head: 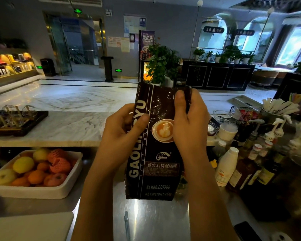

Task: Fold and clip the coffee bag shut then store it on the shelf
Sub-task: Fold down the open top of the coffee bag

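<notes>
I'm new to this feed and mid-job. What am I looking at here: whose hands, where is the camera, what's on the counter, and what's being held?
There is no machine: a person works with bare hands, filmed by one wide camera on their head, looking forward and down. The left hand and right hand hold a dark coffee bag upright over a steel counter. The right grip pinches the bag's top corner; the top is not yet folded, and I see no clip on it. A fruit tray sits to the left; bottles and cups stand to the right.

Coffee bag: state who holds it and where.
Both hands hold the coffee bag: left hand grips its left edge mid-height, right hand pinches the upper right edge.
</notes>
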`<state>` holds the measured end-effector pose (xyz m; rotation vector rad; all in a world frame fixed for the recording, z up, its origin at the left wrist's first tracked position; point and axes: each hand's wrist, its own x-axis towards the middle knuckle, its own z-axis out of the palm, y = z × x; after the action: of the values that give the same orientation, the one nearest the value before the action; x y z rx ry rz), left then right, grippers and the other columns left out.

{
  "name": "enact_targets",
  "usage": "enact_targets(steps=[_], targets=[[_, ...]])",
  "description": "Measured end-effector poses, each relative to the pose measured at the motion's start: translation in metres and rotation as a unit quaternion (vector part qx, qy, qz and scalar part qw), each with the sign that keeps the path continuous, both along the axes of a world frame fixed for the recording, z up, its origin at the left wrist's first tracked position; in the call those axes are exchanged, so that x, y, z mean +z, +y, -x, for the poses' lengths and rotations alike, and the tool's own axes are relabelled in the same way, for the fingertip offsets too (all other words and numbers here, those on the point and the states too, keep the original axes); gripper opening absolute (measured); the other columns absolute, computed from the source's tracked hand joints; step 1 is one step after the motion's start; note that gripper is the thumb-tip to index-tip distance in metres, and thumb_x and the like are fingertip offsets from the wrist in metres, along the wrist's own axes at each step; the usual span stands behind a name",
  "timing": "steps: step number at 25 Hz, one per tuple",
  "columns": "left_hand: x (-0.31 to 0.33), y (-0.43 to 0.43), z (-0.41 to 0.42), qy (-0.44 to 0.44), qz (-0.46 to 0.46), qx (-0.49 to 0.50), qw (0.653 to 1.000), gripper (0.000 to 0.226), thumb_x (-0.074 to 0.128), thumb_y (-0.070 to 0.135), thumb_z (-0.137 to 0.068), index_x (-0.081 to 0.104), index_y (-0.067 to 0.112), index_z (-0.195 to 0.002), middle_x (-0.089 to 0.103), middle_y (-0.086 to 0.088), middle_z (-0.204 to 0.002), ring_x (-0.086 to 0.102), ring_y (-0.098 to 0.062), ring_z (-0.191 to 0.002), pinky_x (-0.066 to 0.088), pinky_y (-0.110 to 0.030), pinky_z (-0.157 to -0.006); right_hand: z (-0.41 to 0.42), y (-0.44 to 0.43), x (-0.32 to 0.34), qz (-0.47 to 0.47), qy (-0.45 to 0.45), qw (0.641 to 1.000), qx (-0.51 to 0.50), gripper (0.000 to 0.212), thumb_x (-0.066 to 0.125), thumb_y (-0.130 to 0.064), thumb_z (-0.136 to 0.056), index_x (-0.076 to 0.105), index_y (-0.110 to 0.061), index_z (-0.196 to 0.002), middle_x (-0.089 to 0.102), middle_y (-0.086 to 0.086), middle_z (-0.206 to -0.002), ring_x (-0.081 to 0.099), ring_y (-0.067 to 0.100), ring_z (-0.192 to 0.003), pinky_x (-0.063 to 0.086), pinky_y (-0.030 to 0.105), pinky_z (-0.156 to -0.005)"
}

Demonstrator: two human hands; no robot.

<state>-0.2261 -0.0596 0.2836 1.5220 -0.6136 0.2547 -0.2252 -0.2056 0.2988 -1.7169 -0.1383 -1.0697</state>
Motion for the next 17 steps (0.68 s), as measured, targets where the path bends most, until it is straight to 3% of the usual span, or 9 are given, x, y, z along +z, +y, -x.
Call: enact_targets(steps=[3,6,9,11,17], targets=[[-0.006,0.000,0.001,0.035,0.035,-0.025,0.998,0.029,0.056,0.007,-0.092,0.060,0.021,-0.117,0.078,-0.001,-0.094,0.075,-0.018,-0.085,0.059,-0.026,-0.067,0.000,0.002,-0.003,-0.006,0.009,1.000,0.014,0.020,0.045,-0.024,-0.102,0.056,-0.009,-0.095,0.061,-0.004,-0.075,0.057,0.002,-0.069,0.045,0.010,-0.056],[-0.011,-0.003,-0.001,0.026,0.071,0.032,0.997,0.025,0.058,0.006,-0.092,0.065,0.025,-0.107,0.079,-0.002,-0.087,0.076,-0.021,-0.080,0.061,-0.033,-0.066,0.001,-0.001,-0.003,0.012,0.026,0.998,0.063,0.024,0.046,-0.027,-0.100,0.058,-0.006,-0.101,0.066,0.003,-0.085,0.062,0.011,-0.076,0.049,0.017,-0.063],[-0.014,-0.003,-0.002,0.047,0.123,0.071,0.989,0.022,0.060,0.004,-0.090,0.066,0.024,-0.099,0.079,-0.003,-0.080,0.076,-0.022,-0.075,0.060,-0.033,-0.062,0.003,-0.015,-0.009,0.049,0.094,0.977,0.184,0.020,0.057,-0.024,-0.095,0.058,-0.016,-0.113,0.071,-0.003,-0.095,0.069,0.006,-0.089,0.056,0.021,-0.077],[-0.015,0.001,-0.004,0.048,0.136,0.102,0.984,0.019,0.062,0.003,-0.089,0.067,0.021,-0.094,0.078,-0.001,-0.077,0.075,-0.020,-0.073,0.060,-0.034,-0.062,0.004,-0.024,-0.016,0.045,0.129,0.959,0.249,0.026,0.063,-0.018,-0.090,0.058,-0.024,-0.115,0.075,-0.002,-0.101,0.071,0.011,-0.096,0.057,0.028,-0.084],[-0.011,0.002,-0.004,0.018,0.141,0.067,0.988,0.035,0.052,-0.023,-0.081,0.065,0.010,-0.082,0.075,0.005,-0.072,0.072,-0.012,-0.068,0.056,-0.022,-0.058,0.008,-0.031,-0.019,-0.022,0.082,0.962,0.259,0.038,0.052,0.014,-0.088,0.065,-0.020,-0.101,0.076,-0.003,-0.088,0.073,0.016,-0.083,0.055,0.023,-0.066]])
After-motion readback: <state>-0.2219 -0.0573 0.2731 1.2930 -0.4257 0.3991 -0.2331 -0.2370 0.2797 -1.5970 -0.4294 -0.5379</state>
